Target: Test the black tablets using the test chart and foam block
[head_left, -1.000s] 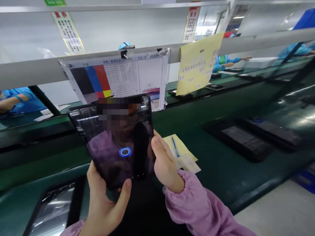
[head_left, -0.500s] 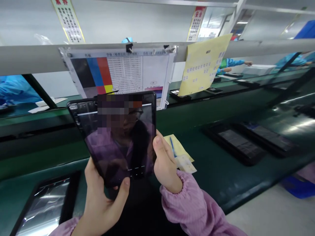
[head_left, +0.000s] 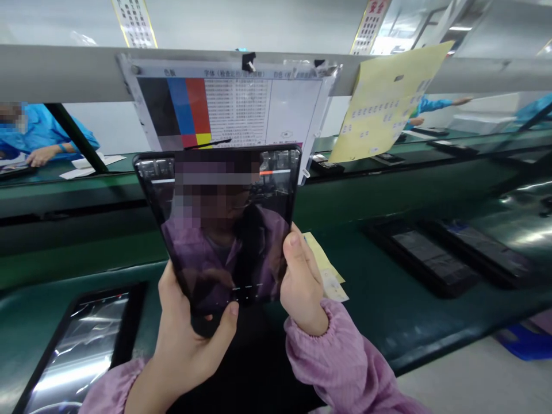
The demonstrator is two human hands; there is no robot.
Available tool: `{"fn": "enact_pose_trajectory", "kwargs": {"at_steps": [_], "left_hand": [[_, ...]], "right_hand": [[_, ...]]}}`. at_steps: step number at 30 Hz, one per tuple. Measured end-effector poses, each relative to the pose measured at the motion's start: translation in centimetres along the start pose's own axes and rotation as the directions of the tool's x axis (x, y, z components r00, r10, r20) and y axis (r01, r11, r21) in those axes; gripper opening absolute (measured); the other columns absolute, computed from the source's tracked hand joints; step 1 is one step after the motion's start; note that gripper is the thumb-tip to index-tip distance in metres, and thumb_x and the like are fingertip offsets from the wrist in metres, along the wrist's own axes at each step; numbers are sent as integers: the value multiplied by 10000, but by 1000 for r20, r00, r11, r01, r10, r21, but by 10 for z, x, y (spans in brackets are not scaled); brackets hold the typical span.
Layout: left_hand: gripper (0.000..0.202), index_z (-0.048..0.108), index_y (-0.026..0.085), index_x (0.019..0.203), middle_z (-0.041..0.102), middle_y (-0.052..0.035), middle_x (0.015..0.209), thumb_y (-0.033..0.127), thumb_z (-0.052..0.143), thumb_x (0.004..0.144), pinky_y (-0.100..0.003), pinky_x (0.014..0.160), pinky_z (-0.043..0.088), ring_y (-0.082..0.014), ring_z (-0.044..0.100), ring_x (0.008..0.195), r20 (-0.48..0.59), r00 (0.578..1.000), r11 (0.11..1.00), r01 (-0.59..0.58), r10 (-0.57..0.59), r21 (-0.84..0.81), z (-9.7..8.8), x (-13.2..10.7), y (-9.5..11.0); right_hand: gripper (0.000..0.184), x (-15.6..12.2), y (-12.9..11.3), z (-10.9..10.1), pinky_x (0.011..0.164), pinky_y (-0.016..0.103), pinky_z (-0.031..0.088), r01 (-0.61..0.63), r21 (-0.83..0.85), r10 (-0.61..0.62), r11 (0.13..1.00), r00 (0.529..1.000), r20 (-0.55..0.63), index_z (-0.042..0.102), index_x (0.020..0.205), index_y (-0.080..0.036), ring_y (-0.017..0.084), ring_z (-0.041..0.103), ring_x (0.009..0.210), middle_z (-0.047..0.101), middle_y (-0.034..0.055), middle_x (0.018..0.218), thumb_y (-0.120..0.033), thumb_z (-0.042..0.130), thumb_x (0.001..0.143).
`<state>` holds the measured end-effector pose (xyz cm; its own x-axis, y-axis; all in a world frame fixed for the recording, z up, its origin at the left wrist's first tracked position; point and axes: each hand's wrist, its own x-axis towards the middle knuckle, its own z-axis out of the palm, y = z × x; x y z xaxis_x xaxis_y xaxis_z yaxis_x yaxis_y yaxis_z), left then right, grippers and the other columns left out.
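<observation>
A black tablet (head_left: pixel 228 247) is held up, its dark glossy screen facing me and showing a reflection and small icons near the bottom. My left hand (head_left: pixel 190 333) grips its lower left corner, with the thumb at the bottom edge of the screen and the other fingers mostly hidden behind. Along the tablet's lower right side, my right hand (head_left: pixel 304 282) is closed on the edge, thumb pointing up. Behind the tablet's top hangs a printed test chart (head_left: pixel 241 109) with colour blocks and rows of text; the tablet covers its lower part.
Another tablet (head_left: pixel 81 339) lies at the left on the green bench (head_left: pixel 345 351). Two dark devices, one nearer (head_left: pixel 422 259) and one farther (head_left: pixel 478 247), lie at the right. Yellow paper (head_left: pixel 321 259) rests beside my right hand. A yellow sheet (head_left: pixel 383 109) hangs from the rail. Co-workers in blue sit beyond.
The tablet and both hands have shifted slightly right and up in view, and the tablet is turned a little. The view has moved, showing more of the co-worker at left.
</observation>
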<state>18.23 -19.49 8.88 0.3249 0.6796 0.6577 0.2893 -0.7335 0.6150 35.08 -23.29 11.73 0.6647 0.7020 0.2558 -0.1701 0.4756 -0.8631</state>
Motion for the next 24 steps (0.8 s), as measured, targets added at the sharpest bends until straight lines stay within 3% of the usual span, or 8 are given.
{"fn": "enact_pose_trajectory", "kwargs": {"at_steps": [3,7,9,12,14,18,20,24], "left_hand": [[501,602,148,1309,569,-145,1291,248,773,849,-467,1067,523,-294,639,1159,-4,999,999,-43,43,23,-1,2,2],[570,504,144,1399,651,-70,1085,153,737,879,-362,918,586,-211,710,957,23,991,990,-133,134,-38,-2,9,5],[622,447,149,1439,673,-51,1031,117,723,882,-335,854,610,-196,726,908,39,987,986,-150,153,-78,-2,11,6],[772,319,167,1540,686,-51,1027,115,716,880,-284,698,614,-191,729,874,69,993,982,-85,98,-169,-1,10,7],[883,221,206,1601,684,-50,1044,130,717,874,-238,584,573,-184,719,848,91,995,969,-4,27,-247,1,8,5],[1028,66,294,1643,675,-58,1127,146,714,859,-226,566,559,-195,723,895,141,990,939,63,-16,-337,4,8,2],[1038,50,296,1641,675,-63,1137,141,712,857,-211,547,545,-206,734,934,156,988,937,63,-9,-345,4,9,2],[925,179,260,1591,666,-58,1118,144,728,854,-198,538,553,-174,732,857,142,989,944,83,-39,-318,2,8,4]], "right_hand": [[532,0,-2,2,1134,540,583,21,4,-21,1000,1000,6,810,1176,-347,321,693,1328,803,9,1263,-758,745,844],[505,2,-3,2,1127,507,589,84,-20,-83,996,995,55,810,1181,-338,300,710,1302,819,17,1209,-740,699,897],[500,3,-2,2,1131,508,583,90,-40,-89,995,996,13,810,1174,-328,304,712,1298,815,21,1223,-729,712,892],[482,4,0,2,1096,512,603,89,-70,-97,994,989,-112,822,1115,-312,323,735,1252,822,21,1202,-704,782,838],[425,5,3,1,1069,507,619,107,-71,-116,992,985,-126,824,1111,-312,325,744,1231,830,17,1171,-660,774,871],[262,8,11,-5,1193,454,521,205,-66,-211,977,970,-122,810,1195,-313,267,691,1327,823,14,1188,-457,679,1020],[250,8,13,-7,1242,455,467,257,-96,-268,962,954,-134,804,1218,-300,258,671,1354,813,14,1221,-406,677,1031],[335,7,14,-5,1214,489,493,244,-126,-256,962,962,-94,804,1223,-300,278,725,1265,805,18,1249,-513,618,1044]]}}
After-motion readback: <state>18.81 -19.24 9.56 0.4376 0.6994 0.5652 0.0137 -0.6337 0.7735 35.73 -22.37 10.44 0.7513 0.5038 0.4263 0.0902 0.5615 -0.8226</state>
